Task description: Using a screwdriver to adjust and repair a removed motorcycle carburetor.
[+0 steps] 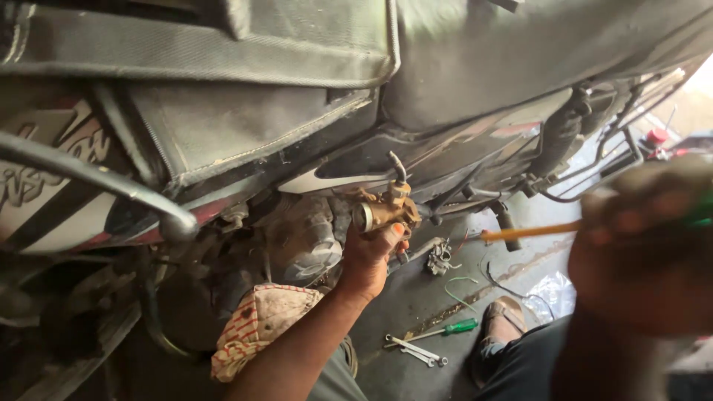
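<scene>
My left hand (369,256) reaches up under the side of a motorcycle and grips a brass-coloured carburettor (388,207) from below, beside the dusty engine (304,238). A short bent pipe stands out of the carburettor's top. My right hand (645,245) is large and blurred at the right, close to the camera. It holds a screwdriver with a green handle, whose yellow-orange shaft (531,232) points left toward the carburettor, with its tip a short way from it.
A grey grab rail (96,178) and the seat's side panels hang above. A red-checked rag (260,323) lies by my arm. On the concrete floor lie a green-handled screwdriver (460,325), two spanners (416,350), a small metal part (440,258) and loose wires. A sandalled foot (505,319) rests nearby.
</scene>
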